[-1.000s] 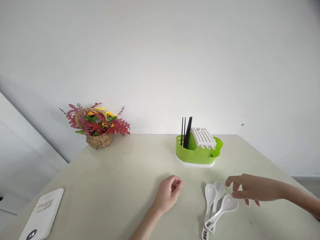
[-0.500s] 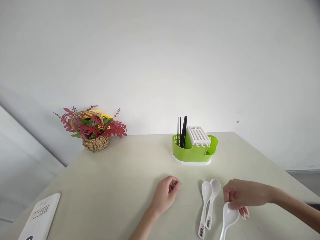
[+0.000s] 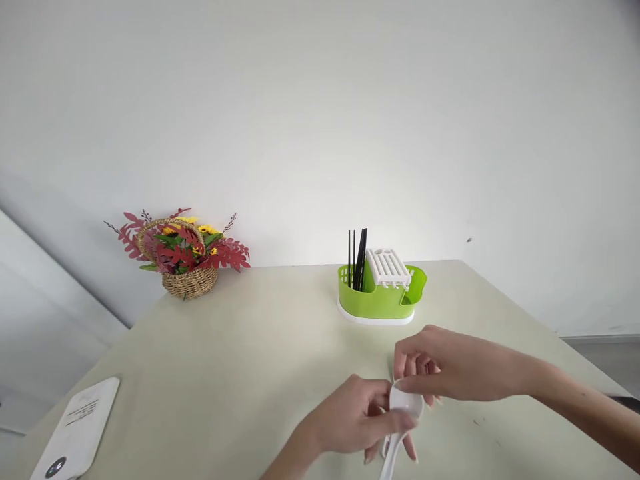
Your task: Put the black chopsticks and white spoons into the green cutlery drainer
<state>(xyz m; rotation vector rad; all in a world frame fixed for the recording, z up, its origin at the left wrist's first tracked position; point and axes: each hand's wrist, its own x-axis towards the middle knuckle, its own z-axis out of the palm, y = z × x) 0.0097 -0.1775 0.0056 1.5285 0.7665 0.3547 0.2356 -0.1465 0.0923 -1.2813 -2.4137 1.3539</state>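
Note:
A white plastic spoon (image 3: 404,404) is held above the beige table (image 3: 250,360), between both of my hands. My right hand (image 3: 445,365) pinches the spoon's bowl from above with closed fingers. My left hand (image 3: 360,420) has come up under it, thumb and fingers closed on the bowl's near edge; the handle hangs down toward the frame's bottom. The other white spoons are hidden behind my hands. A green cutlery drainer (image 3: 379,297) with a white slotted insert and black chopsticks (image 3: 357,250) stands farther back.
A wicker basket of red and yellow artificial flowers (image 3: 184,257) sits at the back left by the white wall. A white flat device (image 3: 75,430) lies at the table's near left edge. The table's right edge runs diagonally past my right forearm.
My right hand has lifted one spoon off the table and carried it left. My left hand moved right to meet it and closed on the spoon. The view shifted slightly.

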